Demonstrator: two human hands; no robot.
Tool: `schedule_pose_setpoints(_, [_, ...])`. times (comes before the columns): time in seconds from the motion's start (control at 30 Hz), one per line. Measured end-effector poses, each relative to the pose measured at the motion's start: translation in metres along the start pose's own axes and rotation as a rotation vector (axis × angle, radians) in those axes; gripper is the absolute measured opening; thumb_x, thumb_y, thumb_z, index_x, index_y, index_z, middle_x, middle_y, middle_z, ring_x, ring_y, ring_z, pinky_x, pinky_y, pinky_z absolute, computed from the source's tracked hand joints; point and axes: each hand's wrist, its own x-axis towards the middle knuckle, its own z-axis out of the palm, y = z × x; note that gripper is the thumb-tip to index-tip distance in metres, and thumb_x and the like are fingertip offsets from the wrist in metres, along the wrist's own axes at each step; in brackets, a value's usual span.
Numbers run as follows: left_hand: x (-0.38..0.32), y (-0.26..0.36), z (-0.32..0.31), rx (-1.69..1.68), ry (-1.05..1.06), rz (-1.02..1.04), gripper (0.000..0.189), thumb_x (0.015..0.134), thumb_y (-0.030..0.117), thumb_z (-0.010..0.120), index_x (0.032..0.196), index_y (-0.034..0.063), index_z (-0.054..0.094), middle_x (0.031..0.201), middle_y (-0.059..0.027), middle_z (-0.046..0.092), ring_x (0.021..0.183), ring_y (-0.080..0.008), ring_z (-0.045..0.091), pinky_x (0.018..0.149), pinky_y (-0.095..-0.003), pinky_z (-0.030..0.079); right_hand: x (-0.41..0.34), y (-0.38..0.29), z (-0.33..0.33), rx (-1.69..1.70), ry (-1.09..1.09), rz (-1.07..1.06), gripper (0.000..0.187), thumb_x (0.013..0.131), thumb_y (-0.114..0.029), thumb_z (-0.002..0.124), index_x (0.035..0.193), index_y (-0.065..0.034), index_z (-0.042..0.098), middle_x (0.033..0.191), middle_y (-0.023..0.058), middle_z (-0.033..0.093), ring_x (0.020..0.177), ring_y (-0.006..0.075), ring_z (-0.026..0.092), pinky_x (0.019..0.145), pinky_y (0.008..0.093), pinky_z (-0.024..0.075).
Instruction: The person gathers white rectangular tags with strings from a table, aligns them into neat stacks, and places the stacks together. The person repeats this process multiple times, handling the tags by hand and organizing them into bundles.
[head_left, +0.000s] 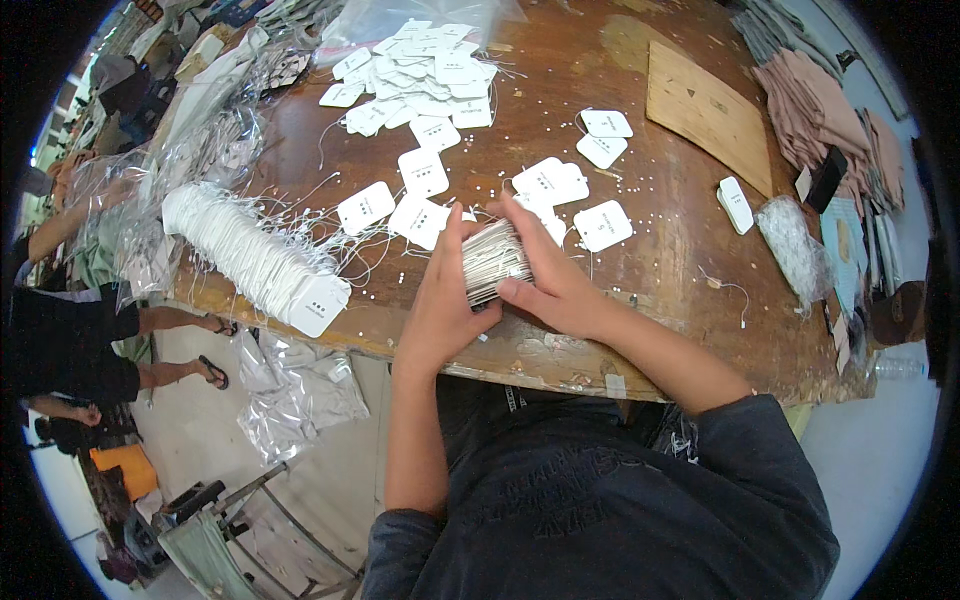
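Between my left hand (444, 292) and my right hand (551, 277) is a thick stack of card hang tags (491, 262), edges facing up. My fingers press on its two sides just above the wooden table (660, 300). Loose white hang tags (551, 181) lie just beyond my fingertips, some partly hidden by them. To the left, a long row of white tags (240, 247) lies on its side with strings (322, 240) trailing from it. A heaped pile of white tags (427, 75) sits farther back.
A brown cardboard sheet (709, 112), a small tag stack (735, 205) and a clear plastic bag (795, 244) lie at right. Folded pink garments (814, 101) line the far right edge. Bagged clothing (300, 390) lies on the floor. Another person (67, 337) stands at left beside the table.
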Motion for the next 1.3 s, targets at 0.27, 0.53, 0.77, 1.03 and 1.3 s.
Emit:
schedule_pose_setpoints(0.27, [0.001,0.001,0.001,0.081,0.017,0.056,0.111,0.065,-0.002,0.079,0.157,0.0007,0.018,0.136,-0.0194,0.050,0.128,-0.0383,0.050,0.108,-0.0424,0.041,-0.003,-0.021,-0.019,-0.732,-0.101,-0.080,0.085,0.093,-0.048,0.063,0.152,0.0036,0.031,0.156,0.0235,0.036,0.145,0.0421,0.033,0.118,0.0523,0.0263])
schedule_pose_setpoints(0.53, [0.004,0.001,0.002,0.079,0.025,0.097,0.103,0.066,-0.002,0.078,0.155,0.0030,0.027,0.131,-0.0185,0.052,0.123,-0.0375,0.053,0.104,-0.0419,0.044,-0.016,-0.010,-0.029,-0.735,-0.068,0.170,0.084,0.095,-0.052,0.056,0.152,0.0032,0.031,0.155,0.0243,0.037,0.147,0.0406,0.031,0.119,0.0547,0.0213])
schedule_pose_setpoints(0.77, [0.004,0.000,0.001,0.087,0.031,0.107,0.101,0.066,-0.001,0.079,0.154,0.0039,0.029,0.132,-0.0187,0.052,0.122,-0.0377,0.053,0.103,-0.0424,0.045,-0.013,-0.024,-0.023,-0.773,0.089,-0.021,0.084,0.092,-0.057,0.058,0.148,0.0022,0.039,0.156,0.0202,0.038,0.146,0.0422,0.031,0.113,0.0665,0.0201])
schedule_pose_setpoints(1.03, [0.005,0.001,0.001,0.089,0.031,0.120,0.101,0.066,-0.001,0.080,0.153,0.0039,0.030,0.134,-0.0202,0.050,0.125,-0.0386,0.052,0.104,-0.0422,0.044,-0.014,-0.014,-0.014,-0.577,-0.055,-0.017,0.087,0.094,-0.054,0.058,0.154,0.0014,0.028,0.161,0.0261,0.026,0.150,0.0420,0.025,0.118,0.0590,0.0189])
schedule_pose_setpoints(1.3, [0.007,0.000,0.002,0.078,0.065,0.111,0.098,0.064,-0.002,0.078,0.151,0.0043,0.033,0.134,-0.0204,0.049,0.125,-0.0386,0.052,0.104,-0.0417,0.045,-0.011,0.002,-0.010,-0.090,0.039,0.111,0.090,0.096,-0.040,0.060,0.155,0.0091,0.013,0.159,0.0314,0.024,0.148,0.0468,0.025,0.121,0.0568,0.0120])
